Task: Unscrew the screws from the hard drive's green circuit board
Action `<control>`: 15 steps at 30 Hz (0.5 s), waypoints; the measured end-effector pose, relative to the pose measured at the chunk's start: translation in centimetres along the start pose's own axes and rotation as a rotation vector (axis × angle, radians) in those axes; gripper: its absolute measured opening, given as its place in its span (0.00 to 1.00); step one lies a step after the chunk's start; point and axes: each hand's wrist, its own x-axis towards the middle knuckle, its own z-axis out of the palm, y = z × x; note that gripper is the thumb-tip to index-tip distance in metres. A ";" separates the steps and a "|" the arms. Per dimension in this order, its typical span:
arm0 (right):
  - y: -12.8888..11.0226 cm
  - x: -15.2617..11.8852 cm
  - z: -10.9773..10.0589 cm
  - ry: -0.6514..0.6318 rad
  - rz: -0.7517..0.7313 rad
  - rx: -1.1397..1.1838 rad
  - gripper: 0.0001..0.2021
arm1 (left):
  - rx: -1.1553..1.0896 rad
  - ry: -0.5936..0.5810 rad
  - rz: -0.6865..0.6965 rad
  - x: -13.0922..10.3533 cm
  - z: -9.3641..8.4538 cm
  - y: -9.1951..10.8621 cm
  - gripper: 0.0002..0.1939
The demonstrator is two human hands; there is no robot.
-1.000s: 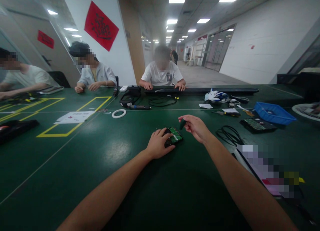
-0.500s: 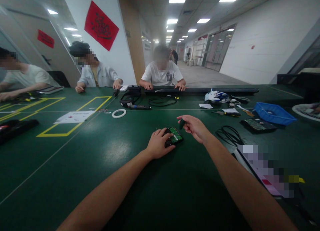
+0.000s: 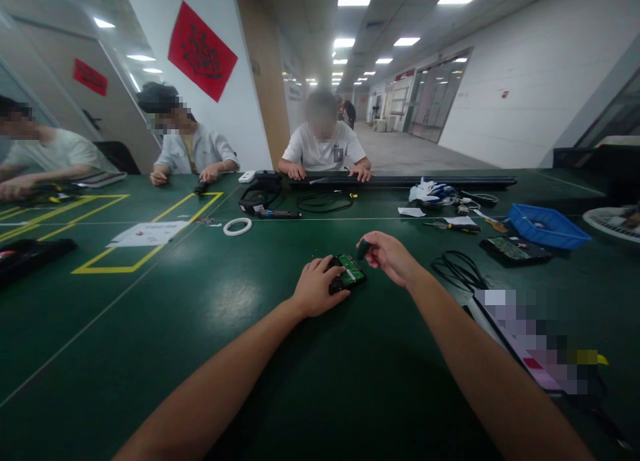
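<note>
A small black device with an exposed green circuit board point(image 3: 354, 270) lies on the dark green table point(image 3: 165, 381). My left hand point(image 3: 319, 286) grips it from the left, fingers over its top and thumb along the near edge. Just right of the device and above the table, my right hand point(image 3: 387, 256) has its fingers closed around a small dark tool handle point(image 3: 365, 248). The tool's tip cannot be made out.
A white ring point(image 3: 237, 227) and a pen-shaped tool point(image 3: 280, 214) lie beyond the left hand. At right are a coiled black cable point(image 3: 457, 270), another circuit board point(image 3: 516, 248) and a blue tray point(image 3: 547, 231). Several people sit around the far side.
My right index finger, stretched out before, has curled in around the dark handle. The left hand has stayed on the device. Across the table, a person's hand with a dark tool has moved left.
</note>
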 end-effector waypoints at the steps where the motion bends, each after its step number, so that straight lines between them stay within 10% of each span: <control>1: 0.0 0.0 0.1 -0.005 0.007 0.005 0.10 | -0.003 -0.004 0.001 0.0 -0.1 0.0 0.32; 15: 0.0 0.0 -0.3 -0.077 0.028 0.031 0.11 | -0.002 -0.005 0.000 -0.1 -0.2 0.0 0.32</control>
